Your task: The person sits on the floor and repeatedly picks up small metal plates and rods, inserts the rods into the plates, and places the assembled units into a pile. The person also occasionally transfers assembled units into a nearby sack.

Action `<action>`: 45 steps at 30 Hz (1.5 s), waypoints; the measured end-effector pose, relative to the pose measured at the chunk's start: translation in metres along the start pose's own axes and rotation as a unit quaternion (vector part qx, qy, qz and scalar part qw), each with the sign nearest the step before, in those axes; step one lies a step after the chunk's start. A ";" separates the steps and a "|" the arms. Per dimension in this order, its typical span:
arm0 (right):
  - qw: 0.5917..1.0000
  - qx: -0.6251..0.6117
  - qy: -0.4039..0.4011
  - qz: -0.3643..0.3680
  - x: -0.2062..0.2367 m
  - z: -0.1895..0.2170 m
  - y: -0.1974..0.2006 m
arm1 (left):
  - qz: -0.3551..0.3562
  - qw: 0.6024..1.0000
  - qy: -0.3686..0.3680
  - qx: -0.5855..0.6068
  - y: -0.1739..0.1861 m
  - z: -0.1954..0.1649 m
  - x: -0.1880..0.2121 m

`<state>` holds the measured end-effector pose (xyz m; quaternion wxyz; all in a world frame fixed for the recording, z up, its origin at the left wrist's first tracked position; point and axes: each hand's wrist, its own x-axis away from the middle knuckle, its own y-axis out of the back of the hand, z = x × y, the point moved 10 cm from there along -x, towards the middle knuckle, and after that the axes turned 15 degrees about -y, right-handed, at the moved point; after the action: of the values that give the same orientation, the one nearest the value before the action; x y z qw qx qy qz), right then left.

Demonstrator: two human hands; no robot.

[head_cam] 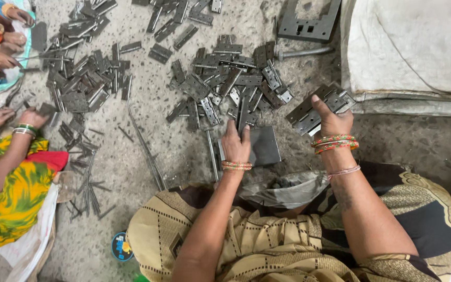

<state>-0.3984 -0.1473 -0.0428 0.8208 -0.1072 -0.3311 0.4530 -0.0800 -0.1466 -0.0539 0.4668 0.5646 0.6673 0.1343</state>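
Note:
My left hand (236,143) is closed on a single metal hinge (243,116) that stands upright at the near edge of a heap of grey metal hinges (225,83) on the floor. A dark flat metal block (263,146) lies just right of that hand. Further right, my right hand (332,121) grips a stack of several hinges (314,109), lifted a little above the floor. Both wrists wear red and green bangles.
A second hinge pile (79,78) lies at the left with loose thin metal pins (147,151). Other people's hands (27,120) work there. A dark metal bracket (309,23) and a rod (304,52) lie at the back. A white sack (413,47) fills the right.

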 end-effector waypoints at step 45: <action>0.999 0.036 0.010 -0.022 0.002 -0.001 0.013 | 0.069 0.996 0.045 0.015 -0.021 0.010 0.027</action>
<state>-0.4062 -0.1383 -0.0490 0.8375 -0.0747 -0.3083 0.4450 -0.0837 -0.1333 -0.0864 0.4173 0.6094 0.6491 0.1820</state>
